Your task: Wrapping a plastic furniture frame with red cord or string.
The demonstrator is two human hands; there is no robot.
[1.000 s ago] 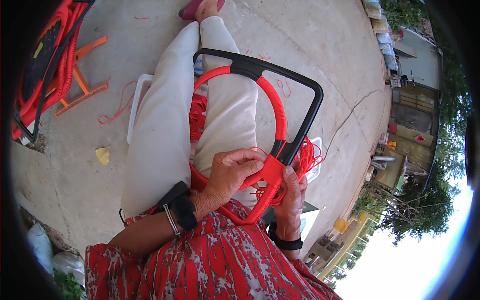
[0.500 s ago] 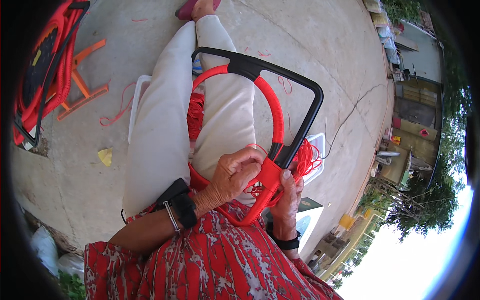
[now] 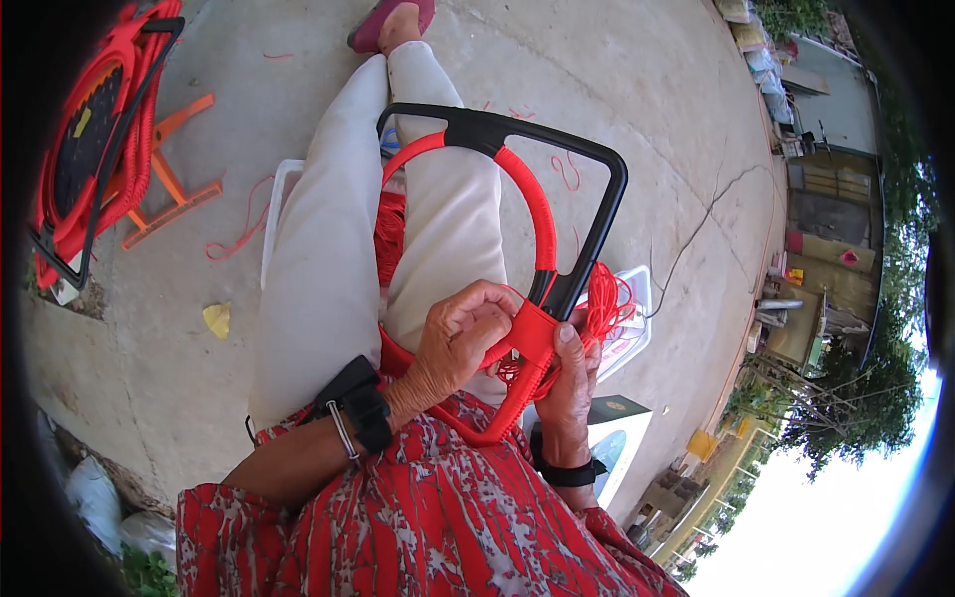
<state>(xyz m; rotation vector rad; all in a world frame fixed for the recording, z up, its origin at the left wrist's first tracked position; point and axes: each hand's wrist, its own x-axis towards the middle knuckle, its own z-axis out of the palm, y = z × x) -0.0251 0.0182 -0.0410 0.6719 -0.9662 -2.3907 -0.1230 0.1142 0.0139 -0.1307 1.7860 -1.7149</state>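
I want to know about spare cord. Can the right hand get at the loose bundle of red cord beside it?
Probably yes. The loose red cord hangs just past the right hand, nothing between them, but that hand is gripping the frame and must let go first.

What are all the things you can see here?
Frame: one, black with red cord wrapped around it, on the lap.
Loose cord: one bunch, red, beside the frame at right.
Finished frames: a stack, red and black, far left on the ground.
Stand: one, orange, by the stack.
Tray: one, white, under the loose cord.
Scrap: one, yellow, on the concrete.
Shoe: one, pink, top.
Left hand: pinching cord at the frame.
Right hand: gripping the frame.
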